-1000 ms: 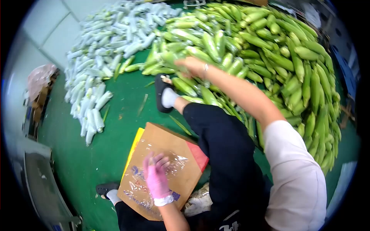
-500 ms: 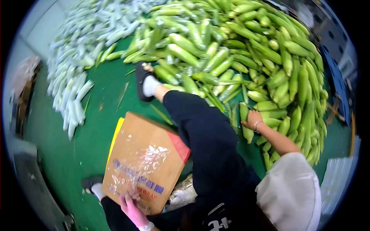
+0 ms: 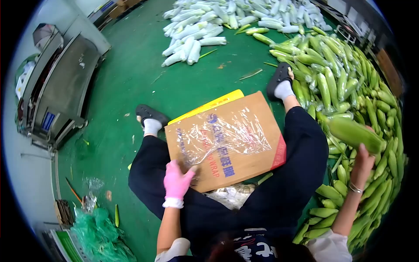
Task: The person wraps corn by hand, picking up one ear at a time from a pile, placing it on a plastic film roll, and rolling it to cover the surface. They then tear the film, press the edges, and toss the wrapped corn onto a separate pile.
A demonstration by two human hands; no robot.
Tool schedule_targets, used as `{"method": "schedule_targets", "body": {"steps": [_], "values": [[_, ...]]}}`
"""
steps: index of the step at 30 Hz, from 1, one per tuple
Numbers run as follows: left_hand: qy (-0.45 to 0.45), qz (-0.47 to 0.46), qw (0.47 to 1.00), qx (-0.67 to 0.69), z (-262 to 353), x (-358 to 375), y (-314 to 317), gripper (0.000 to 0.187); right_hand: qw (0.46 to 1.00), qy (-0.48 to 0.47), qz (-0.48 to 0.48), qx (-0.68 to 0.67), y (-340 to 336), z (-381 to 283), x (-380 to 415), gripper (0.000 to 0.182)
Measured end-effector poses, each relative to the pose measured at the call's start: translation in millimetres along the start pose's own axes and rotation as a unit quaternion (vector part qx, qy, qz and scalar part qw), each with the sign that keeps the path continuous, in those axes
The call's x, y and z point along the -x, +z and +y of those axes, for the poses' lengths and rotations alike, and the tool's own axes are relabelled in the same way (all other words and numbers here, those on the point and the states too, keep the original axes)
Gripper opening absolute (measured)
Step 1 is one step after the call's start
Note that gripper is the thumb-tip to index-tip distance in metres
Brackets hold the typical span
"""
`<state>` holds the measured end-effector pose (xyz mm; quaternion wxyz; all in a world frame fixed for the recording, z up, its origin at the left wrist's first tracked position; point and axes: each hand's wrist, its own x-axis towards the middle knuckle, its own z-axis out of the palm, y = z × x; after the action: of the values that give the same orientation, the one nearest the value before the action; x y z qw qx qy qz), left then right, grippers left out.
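My right hand (image 3: 363, 167) grips a green ear of corn in its husk (image 3: 355, 134), raised over the corn heap at the right. A bracelet circles that wrist. My left hand (image 3: 178, 180), in a pink glove, rests at the near left edge of a flat cardboard box (image 3: 266, 118) across my lap. Its thumb is spread away from the fingers. Crinkled clear plastic film (image 3: 238, 137) lies over the printed top of the box, reaching close to the left hand. Whether the fingertips touch the film is not clear.
Unwrapped corn (image 3: 379, 192) is heaped along my right side. Film-wrapped ears (image 3: 327, 87) lie beyond my right foot, and pale wrapped pieces (image 3: 192, 35) farther off. A yellow sheet (image 3: 209, 106) shows under the box. Green netting (image 3: 98, 231) and a metal cart (image 3: 70, 74) are at the left.
My right hand has lifted the ear of corn off the heap. My left thumb has spread from its fingers near the film. The view has swung left.
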<state>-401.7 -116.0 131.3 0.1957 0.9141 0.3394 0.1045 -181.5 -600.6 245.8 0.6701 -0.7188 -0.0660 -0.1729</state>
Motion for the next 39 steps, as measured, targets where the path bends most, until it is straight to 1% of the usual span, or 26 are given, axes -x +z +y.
{"method": "schedule_targets", "body": {"steps": [2,5,7,11,14,15,16,17,18,19,21,22,23,24,26,27,28,29,30,31,33,34,35,36,37,39], "values": [[0.02,-0.013,0.999,-0.037,5.2,-10.9,3.3,0.057,0.999,-0.018,-0.04,0.016,76.0,-1.4,4.0,0.056],[0.051,-0.046,0.994,-0.09,6.5,-28.0,4.4,0.045,0.926,0.198,-0.137,-0.29,197.1,43.0,33.9,0.046],[0.091,-0.071,0.986,-0.124,2.8,-33.0,10.2,0.031,0.866,0.29,-0.226,-0.338,262.8,47.7,59.5,0.037],[0.185,-0.074,0.973,-0.119,-12.8,-28.8,10.0,0.015,0.777,0.429,-0.249,-0.387,324.1,95.8,98.5,0.037],[-0.018,-0.086,0.986,0.145,-28.1,-12.0,7.5,0.019,0.814,0.434,-0.262,-0.285,307.9,107.4,105.4,0.038],[-0.02,-0.085,0.986,0.145,-19.6,-5.6,-3.4,0.019,0.813,0.435,-0.264,-0.284,301.4,108.0,107.5,0.038],[-0.122,-0.135,0.911,0.37,-7.7,6.7,-16.4,0.021,0.818,0.435,-0.288,-0.243,292.0,105.7,110.1,0.039],[-0.215,-0.176,0.774,0.569,8.2,14.7,-26.7,0.024,0.821,0.434,-0.311,-0.202,287.1,104.2,111.0,0.04],[-0.143,-0.114,0.757,0.627,27.8,16.5,-21.2,0.025,0.831,0.433,-0.3,-0.181,291.0,108.4,112.5,0.042],[-0.137,-0.063,0.776,0.612,31.4,8.7,-7.4,0.026,0.832,0.434,-0.296,-0.179,291.2,110.8,110.3,0.042],[0.048,0.023,0.932,0.36,27.0,-19.9,15.3,0.041,0.789,0.479,-0.356,-0.141,299.2,106.5,93.9,0.045],[0.052,0.019,0.931,0.36,30.6,-27.2,21.9,0.041,0.783,0.496,-0.36,-0.106,303.4,100.3,88.6,0.049],[0.179,0.059,0.966,0.178,39.9,-35.0,26.7,0.051,0.786,0.495,-0.355,-0.107,302.3,100.5,82.0,0.049],[0.299,0.097,0.949,-0.01,48.6,-42.4,30.4,0.064,0.758,0.506,-0.403,-0.085,299.5,101.0,75.7,0.05],[0.301,0.034,0.952,-0.036,54.1,-59.6,27.1,0.071,0.733,0.513,-0.442,-0.064,287.2,100.5,71.2,0.05],[0.295,-0.028,0.953,-0.068,54.0,-68.5,22.7,0.078,0.854,0.24,-0.458,0.056,273.9,98.6,77.7,0.05],[0.292,-0.073,0.946,-0.12,56.3,-77.5,19.5,0.076,0.883,-0.059,-0.431,0.176,258.9,95.2,82.6,0.051],[0.294,-0.071,0.946,-0.117,56.2,-81.1,17.6,0.076,0.818,-0.352,-0.36,0.279,245.8,89.9,84.4,0.052],[0.311,-0.072,0.942,-0.104,55.6,-84.1,15.6,0.073,0.796,-0.362,-0.36,0.324,234.1,80.3,83.7,0.038],[0.328,-0.074,0.937,-0.092,54.3,-85.4,14.0,0.071,0.797,-0.361,-0.357,0.327,225.9,94.4,78.0,0.038],[0.359,-0.04,0.93,-0.073,50.7,-82.2,11.5,0.065,0.825,-0.269,-0.339,0.363,217.7,120.7,56.6,0.019],[0.356,-0.071,0.929,-0.072,50.7,-77.2,9.6,0.062,0.891,-0.227,-0.277,0.28,222.1,121.4,41.8,0.006],[0.35,-0.102,0.928,-0.071,51.8,-69.9,8.8,0.06,0.925,-0.166,-0.233,0.251,232.1,105.9,28.8,0.007],[0.368,-0.097,0.924,-0.04,54.1,-59.8,8.7,0.056,0.949,0.002,-0.255,0.184,239.9,103.3,20.9,0.009],[0.347,-0.129,0.929,-0.01,56.1,-45.1,5.9,0.055,0.942,0.17,-0.268,0.11,245.4,102.0,18.0,0.011],[0.337,-0.184,0.923,0.009,53.7,-11.2,4.0,0.058,0.9,0.181,-0.376,0.129,234.3,77.9,53.9,0.016]]}}
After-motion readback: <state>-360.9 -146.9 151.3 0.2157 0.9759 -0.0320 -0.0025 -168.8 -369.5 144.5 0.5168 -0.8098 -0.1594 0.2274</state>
